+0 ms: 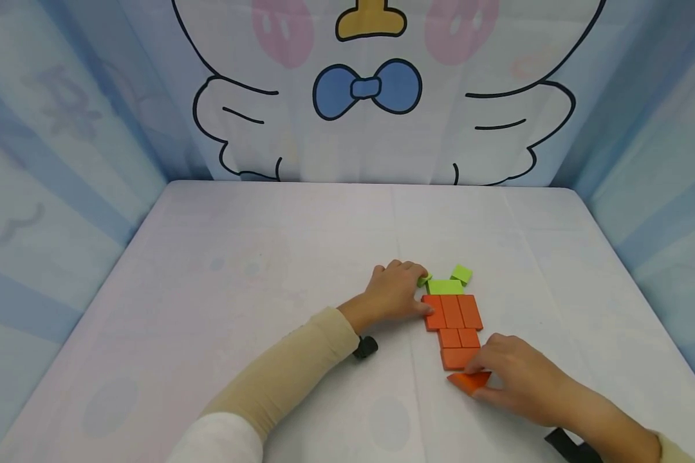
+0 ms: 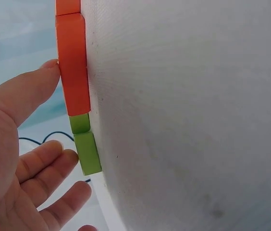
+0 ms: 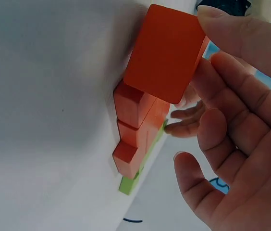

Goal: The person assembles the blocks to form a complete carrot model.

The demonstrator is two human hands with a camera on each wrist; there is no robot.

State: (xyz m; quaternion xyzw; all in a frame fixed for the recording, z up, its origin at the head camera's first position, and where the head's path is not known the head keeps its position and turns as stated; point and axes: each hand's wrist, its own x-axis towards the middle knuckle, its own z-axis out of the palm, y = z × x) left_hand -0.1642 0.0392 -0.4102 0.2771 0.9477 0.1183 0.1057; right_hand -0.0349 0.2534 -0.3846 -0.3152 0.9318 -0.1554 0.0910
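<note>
Right now the right hand (image 1: 521,379) pinches an orange block (image 1: 469,381) beneath the stack.

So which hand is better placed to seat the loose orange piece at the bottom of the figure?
Right hand, probably: it already pinches the orange piece just below the orange stack. The left hand rests up by the green blocks.

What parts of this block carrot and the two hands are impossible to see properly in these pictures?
- Head view: the left hand covers the green block at the carrot's top left, so its shape is unclear.
- Head view: the right hand hides part of the orange tip piece.
- Left wrist view: the blocks show edge-on only; the pattern is unreadable.
- Right wrist view: the orange tip piece hides the blocks behind it.
</note>
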